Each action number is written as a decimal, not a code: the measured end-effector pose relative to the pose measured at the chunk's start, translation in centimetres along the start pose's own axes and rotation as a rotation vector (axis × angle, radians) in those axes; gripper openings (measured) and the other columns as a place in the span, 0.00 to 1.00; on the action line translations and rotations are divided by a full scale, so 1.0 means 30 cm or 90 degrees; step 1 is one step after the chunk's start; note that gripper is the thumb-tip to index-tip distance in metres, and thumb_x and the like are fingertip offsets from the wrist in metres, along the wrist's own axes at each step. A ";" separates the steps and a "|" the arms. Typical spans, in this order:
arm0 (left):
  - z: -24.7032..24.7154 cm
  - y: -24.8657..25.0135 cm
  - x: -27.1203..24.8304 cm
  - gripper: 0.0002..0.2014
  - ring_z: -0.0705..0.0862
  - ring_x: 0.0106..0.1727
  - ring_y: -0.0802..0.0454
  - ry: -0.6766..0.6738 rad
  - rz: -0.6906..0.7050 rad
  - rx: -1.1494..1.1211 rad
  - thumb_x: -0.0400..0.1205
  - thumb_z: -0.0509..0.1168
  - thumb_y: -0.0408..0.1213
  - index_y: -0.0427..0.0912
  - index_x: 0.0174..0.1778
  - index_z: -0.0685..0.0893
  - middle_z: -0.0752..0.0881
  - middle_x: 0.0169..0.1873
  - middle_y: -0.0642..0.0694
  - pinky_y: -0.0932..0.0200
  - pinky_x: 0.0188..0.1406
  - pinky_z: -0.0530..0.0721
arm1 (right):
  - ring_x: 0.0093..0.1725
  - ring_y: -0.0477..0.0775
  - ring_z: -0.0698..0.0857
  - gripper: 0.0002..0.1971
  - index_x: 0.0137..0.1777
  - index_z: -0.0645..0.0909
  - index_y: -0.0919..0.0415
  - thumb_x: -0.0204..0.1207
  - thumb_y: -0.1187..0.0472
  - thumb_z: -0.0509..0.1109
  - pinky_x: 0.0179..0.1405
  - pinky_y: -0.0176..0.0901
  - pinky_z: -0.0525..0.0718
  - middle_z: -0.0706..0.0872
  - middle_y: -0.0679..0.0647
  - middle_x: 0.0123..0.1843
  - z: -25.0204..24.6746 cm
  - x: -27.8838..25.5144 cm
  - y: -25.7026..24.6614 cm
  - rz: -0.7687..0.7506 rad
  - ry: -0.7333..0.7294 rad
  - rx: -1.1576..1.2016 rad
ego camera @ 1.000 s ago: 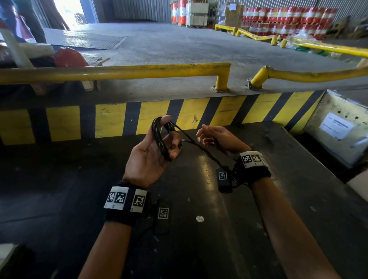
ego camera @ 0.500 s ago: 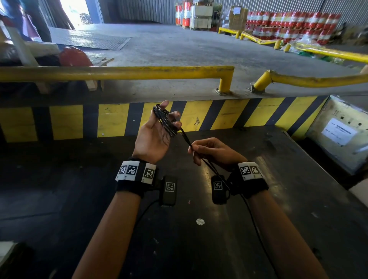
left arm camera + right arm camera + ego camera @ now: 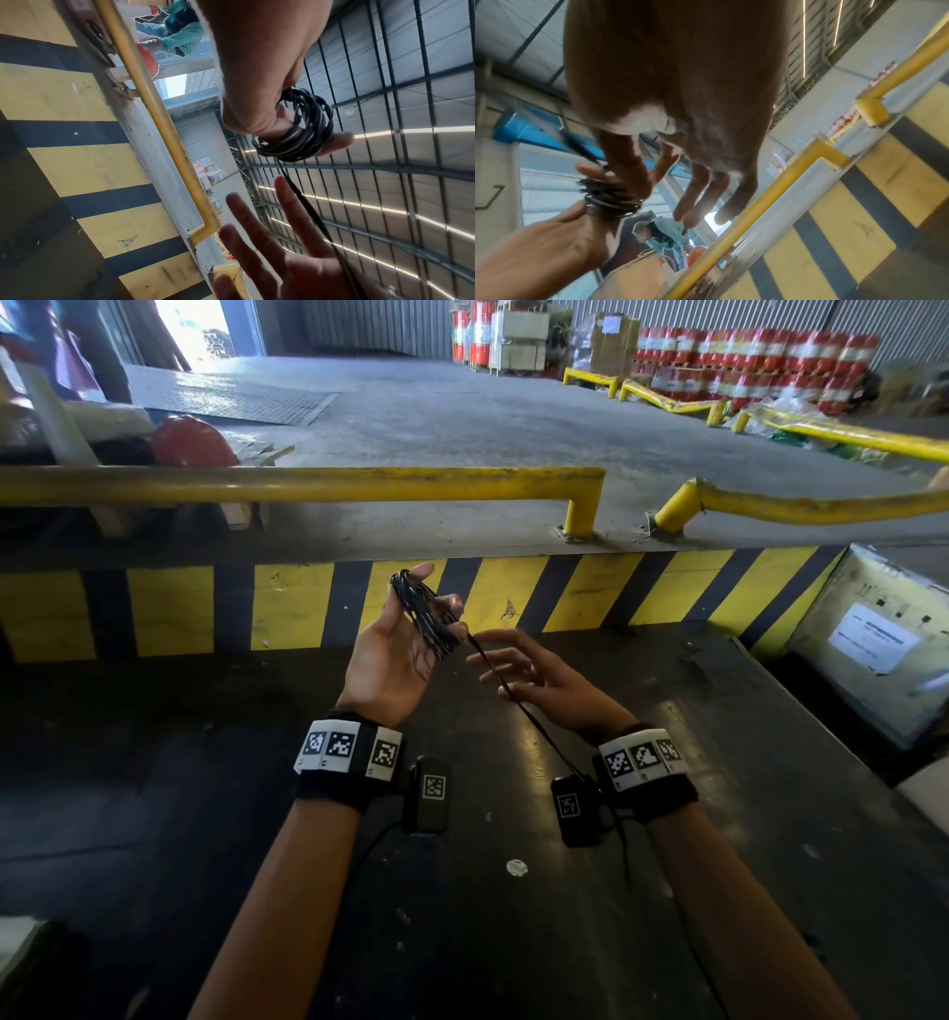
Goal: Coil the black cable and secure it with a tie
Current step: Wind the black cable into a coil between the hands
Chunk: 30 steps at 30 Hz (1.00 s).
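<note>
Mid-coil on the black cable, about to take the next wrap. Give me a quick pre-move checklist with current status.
1. Coil retained: ok. The wound loops of the thin black cable sit around the left hand's fingers.
2. Loops tidy: ok. They lie bunched together in the left wrist view, none seen slipping off.
3. Free strand controlled: not ok. The right hand is spread open; the loose cable tail only runs across it, ungripped.
4. Tail free of snags: cannot tell. It runs down by the right wristband and out of sight.
5. Tie ready: cannot tell. No tie shows in any view.
</note>
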<state>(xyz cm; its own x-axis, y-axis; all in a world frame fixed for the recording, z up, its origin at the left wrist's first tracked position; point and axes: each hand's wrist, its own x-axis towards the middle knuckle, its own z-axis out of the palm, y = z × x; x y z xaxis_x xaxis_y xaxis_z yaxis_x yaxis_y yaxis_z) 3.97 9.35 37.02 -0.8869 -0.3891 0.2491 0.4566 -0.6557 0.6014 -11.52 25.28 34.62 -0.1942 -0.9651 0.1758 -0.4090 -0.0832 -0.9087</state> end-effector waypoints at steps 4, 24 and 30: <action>0.000 0.017 0.021 0.18 0.83 0.48 0.42 0.032 0.042 0.000 0.93 0.46 0.48 0.47 0.73 0.71 0.79 0.52 0.35 0.54 0.49 0.90 | 0.58 0.47 0.87 0.23 0.57 0.88 0.63 0.87 0.60 0.49 0.60 0.38 0.82 0.92 0.52 0.60 0.033 -0.003 -0.046 0.041 0.077 0.059; -0.121 -0.003 0.076 0.19 0.91 0.48 0.31 0.347 0.005 0.021 0.93 0.44 0.48 0.45 0.77 0.67 0.82 0.59 0.25 0.42 0.60 0.85 | 0.42 0.48 0.90 0.12 0.61 0.84 0.65 0.90 0.64 0.58 0.57 0.54 0.89 0.88 0.51 0.39 0.070 -0.088 -0.078 0.212 -0.224 -0.160; -0.149 0.020 0.037 0.24 0.87 0.58 0.34 0.372 0.000 -0.089 0.93 0.45 0.49 0.37 0.79 0.67 0.77 0.74 0.28 0.49 0.45 0.91 | 0.35 0.38 0.78 0.14 0.58 0.90 0.57 0.89 0.59 0.62 0.42 0.37 0.77 0.79 0.36 0.37 0.140 -0.107 0.039 0.246 -0.126 -0.309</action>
<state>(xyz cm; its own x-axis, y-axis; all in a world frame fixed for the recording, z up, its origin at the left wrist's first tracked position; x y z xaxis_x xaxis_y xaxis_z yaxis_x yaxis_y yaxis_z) 3.56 5.64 34.26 -0.7194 -0.6543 -0.2330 0.4965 -0.7191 0.4862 -7.62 27.25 31.41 -0.2589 -0.9342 -0.2453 -0.7083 0.3563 -0.6094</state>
